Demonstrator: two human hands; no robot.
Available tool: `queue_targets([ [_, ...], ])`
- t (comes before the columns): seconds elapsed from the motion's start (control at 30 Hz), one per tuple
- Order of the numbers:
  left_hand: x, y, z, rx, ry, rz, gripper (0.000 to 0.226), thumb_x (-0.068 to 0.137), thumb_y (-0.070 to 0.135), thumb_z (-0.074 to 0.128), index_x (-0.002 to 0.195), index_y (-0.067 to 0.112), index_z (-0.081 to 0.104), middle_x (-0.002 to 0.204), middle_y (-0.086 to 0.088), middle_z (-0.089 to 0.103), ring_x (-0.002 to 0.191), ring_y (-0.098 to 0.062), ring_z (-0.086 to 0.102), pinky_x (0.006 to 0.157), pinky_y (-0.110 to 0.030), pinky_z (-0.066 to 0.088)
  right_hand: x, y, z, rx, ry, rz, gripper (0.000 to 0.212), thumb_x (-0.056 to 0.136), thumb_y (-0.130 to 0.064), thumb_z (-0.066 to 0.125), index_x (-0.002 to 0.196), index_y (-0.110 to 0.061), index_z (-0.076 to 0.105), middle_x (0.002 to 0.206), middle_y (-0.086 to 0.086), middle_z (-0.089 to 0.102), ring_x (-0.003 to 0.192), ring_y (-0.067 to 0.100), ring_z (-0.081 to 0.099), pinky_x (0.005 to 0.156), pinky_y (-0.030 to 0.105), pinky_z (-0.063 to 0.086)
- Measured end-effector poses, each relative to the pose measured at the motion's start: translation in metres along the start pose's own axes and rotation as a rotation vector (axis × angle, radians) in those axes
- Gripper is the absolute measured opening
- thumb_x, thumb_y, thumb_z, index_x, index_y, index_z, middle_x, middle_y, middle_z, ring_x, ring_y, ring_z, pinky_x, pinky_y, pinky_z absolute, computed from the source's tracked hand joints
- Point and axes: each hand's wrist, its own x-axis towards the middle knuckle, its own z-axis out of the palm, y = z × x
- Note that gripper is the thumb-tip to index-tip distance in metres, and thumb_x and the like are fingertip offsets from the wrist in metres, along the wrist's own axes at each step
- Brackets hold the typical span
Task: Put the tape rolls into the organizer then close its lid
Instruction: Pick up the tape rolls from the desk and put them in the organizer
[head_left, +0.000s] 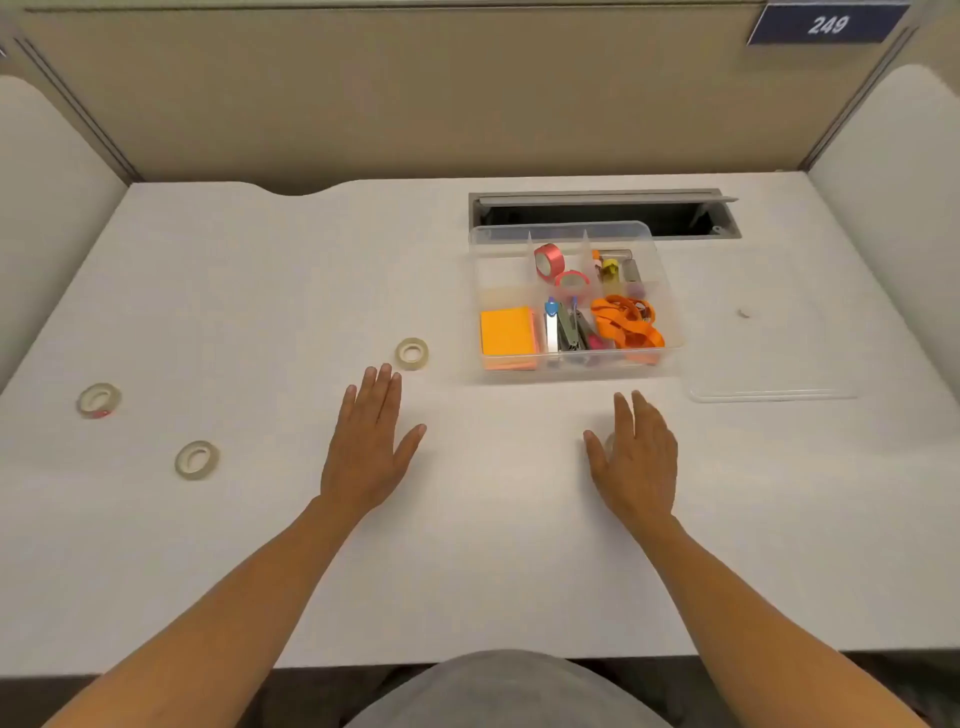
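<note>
Since nothing is held yet, the sensible start is to pinch the nearest tape roll (412, 354) by its rim and drop it flat into the bare near-left compartments of the organizer (667, 291), beside the pink rolls (549, 259). That roll lies just beyond the left hand (370, 441), whose fingers lie flat and empty on the desk (260, 291). The right hand (636, 457) is spread too, though something pale may sit under it; I cannot tell. Two more rolls (197, 459) (99, 400) lie well to the left, and the lid (769, 364) rests right of the organizer.
</note>
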Motion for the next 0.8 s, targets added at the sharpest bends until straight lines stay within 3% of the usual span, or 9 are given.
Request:
queue_targets([
  [0.2,0.002,0.003,0.004,0.03,-0.047,-0.026,0.071,0.096,0.05,0.028,0.149,0.004,0.016,0.158,-0.01,0.009,0.146,-0.021,0.0,0.119,-0.041,0.003,0.004,0.004,-0.003,0.031,-0.081,0.126,0.036,0.093,-0.023,0.054,0.126,-0.007,0.056,0.125,0.016,0.057,0.112,0.034,0.049,0.092,0.043,0.042],
  [0.27,0.006,0.003,0.006,0.025,-0.051,-0.03,0.071,0.096,0.05,0.027,0.148,0.003,0.018,0.158,-0.011,0.011,0.146,-0.021,0.0,0.119,-0.041,0.004,0.006,0.0,-0.003,0.094,-0.088,0.139,0.033,0.092,-0.02,0.056,0.123,-0.007,0.059,0.123,0.015,0.057,0.112,0.033,0.049,0.092,0.042,0.044],
  [0.4,0.011,0.003,0.012,0.007,-0.072,-0.047,0.07,0.096,0.048,0.031,0.148,0.002,0.02,0.158,-0.012,0.012,0.146,-0.02,-0.001,0.119,-0.039,0.002,0.005,-0.011,-0.004,0.286,-0.093,0.121,0.039,0.089,-0.024,0.065,0.124,-0.008,0.057,0.128,0.009,0.052,0.119,0.026,0.046,0.093,0.034,0.042],
  [0.53,0.021,0.001,0.017,-0.051,-0.082,-0.075,0.069,0.097,0.047,0.037,0.146,0.001,0.025,0.157,-0.014,0.017,0.146,-0.023,0.005,0.118,-0.039,0.006,0.01,-0.026,-0.006,0.39,-0.096,0.029,0.025,0.086,-0.027,0.07,0.102,-0.01,0.06,0.114,0.006,0.058,0.108,0.024,0.052,0.087,0.022,0.035],
  [0.67,0.039,-0.003,0.02,-0.087,-0.069,-0.084,0.059,0.095,0.034,0.052,0.141,-0.001,0.038,0.154,-0.016,0.027,0.145,-0.027,0.014,0.118,-0.041,0.012,0.021,-0.044,-0.01,0.424,-0.104,-0.021,0.026,0.086,-0.035,0.07,0.094,-0.01,0.068,0.126,0.007,0.06,0.118,0.02,0.051,0.096,0.023,0.033],
  [0.8,0.061,-0.007,0.02,-0.103,-0.041,-0.105,0.047,0.093,0.027,0.057,0.131,0.0,0.051,0.149,-0.015,0.037,0.143,-0.029,0.022,0.115,-0.043,0.02,0.04,-0.059,-0.021,0.496,-0.043,-0.085,0.018,0.088,-0.031,0.069,0.091,-0.014,0.071,0.13,0.005,0.058,0.121,0.018,0.051,0.096,0.023,0.035],
])
